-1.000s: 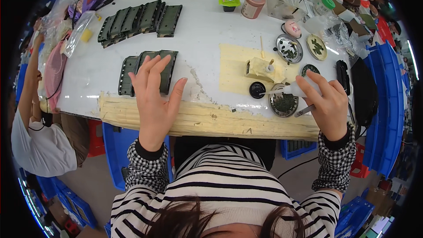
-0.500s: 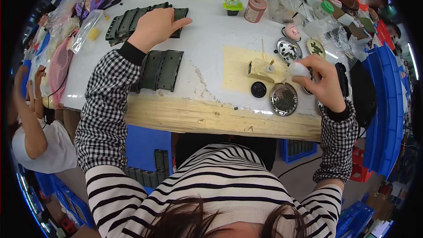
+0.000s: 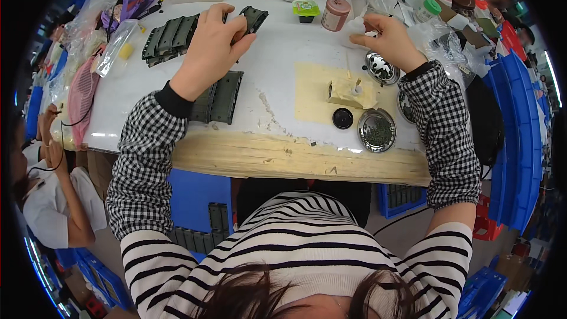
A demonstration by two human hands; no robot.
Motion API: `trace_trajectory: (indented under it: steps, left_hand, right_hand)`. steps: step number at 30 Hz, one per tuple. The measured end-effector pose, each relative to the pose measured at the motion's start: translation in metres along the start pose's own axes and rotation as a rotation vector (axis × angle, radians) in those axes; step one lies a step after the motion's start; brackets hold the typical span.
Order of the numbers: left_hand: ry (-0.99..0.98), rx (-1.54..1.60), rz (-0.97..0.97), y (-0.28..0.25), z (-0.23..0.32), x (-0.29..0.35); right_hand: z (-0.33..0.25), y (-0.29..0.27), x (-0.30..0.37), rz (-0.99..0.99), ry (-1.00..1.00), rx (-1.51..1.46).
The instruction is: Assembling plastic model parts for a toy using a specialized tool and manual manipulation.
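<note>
Worktop (image 3: 274,62): dark-green ribbed panels (image 3: 167,38) in far and near rows; which are finished, I cannot tell.
Left hand (image 3: 216,47) closed on one panel (image 3: 254,19) beside the far row; right hand (image 3: 385,40) pinching a white nozzle bottle (image 3: 355,28).

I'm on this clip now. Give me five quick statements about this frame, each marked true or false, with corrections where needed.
1. The right hand holds a white bottle. True.
2. The black round dish lies left of a metal dish of dark green bits. True.
3. The left hand is over the metal dish. False: the left hand is at a dark green panel on the left half of the table.
4. Checked sleeves are on both forearms. True.
5. The pink canister stands left of the green-lidded cup. False: the pink canister is right of the green-lidded cup.
</note>
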State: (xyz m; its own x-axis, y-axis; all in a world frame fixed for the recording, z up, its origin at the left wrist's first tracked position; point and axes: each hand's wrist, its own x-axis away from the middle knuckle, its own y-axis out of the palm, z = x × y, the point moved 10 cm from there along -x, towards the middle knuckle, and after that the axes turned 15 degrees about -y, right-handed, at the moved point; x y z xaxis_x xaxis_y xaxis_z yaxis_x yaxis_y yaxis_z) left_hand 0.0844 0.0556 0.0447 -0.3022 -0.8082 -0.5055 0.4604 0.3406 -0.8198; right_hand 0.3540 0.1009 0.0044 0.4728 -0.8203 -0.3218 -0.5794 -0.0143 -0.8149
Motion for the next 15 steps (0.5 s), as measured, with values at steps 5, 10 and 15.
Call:
trace_trajectory:
  steps: [5,10,15]
  left_hand:
    - [-0.216,0.484,-0.232,-0.014,0.007,0.037]
    - [-0.468,1.006,-0.233,-0.022,0.031,0.074]
    - [-0.768,1.449,-0.556,0.017,0.051,0.113]
  right_hand:
    - [0.004,-0.004,0.005,0.043,-0.021,0.009]
    - [-0.048,-0.062,0.028,0.078,-0.030,0.163]
    - [-0.110,-0.099,0.094,0.352,-0.057,-0.100]
